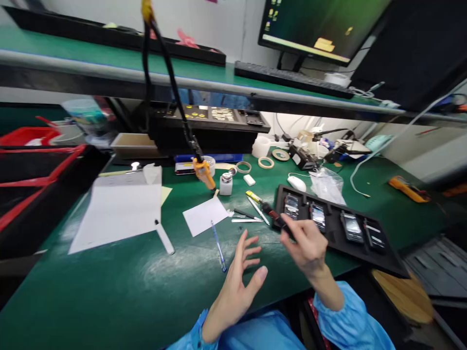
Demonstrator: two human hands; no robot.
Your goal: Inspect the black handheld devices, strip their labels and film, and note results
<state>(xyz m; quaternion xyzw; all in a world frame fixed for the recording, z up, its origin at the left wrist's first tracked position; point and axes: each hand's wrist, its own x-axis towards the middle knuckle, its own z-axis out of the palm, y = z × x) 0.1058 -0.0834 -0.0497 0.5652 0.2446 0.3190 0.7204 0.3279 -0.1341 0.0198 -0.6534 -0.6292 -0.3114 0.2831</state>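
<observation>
My left hand (pixel 240 287) hovers over the green bench top with its fingers spread and nothing in it. My right hand (pixel 307 243) is closed on a slim dark tool with a reddish-black handle (pixel 272 212); its exact kind is unclear. That tool points up and left, over the near-left corner of a black tray (pixel 333 245). Several small handheld devices with screens, such as this one (pixel 352 227), lie in the tray's slots. Left of the tool are a white pen (pixel 259 210) and a yellow item (pixel 253 196). A blue pen (pixel 219 246) lies beyond my left hand.
White paper sheets (pixel 120 209) and a small white card (pixel 205 216) lie left. A pump bottle (pixel 226 184), tape rolls (pixel 266 163) and a mouse (pixel 296 183) stand behind. An orange-handled cable (pixel 204 172) hangs down. A shelf (pixel 219 78) with a monitor (pixel 321 29) spans above.
</observation>
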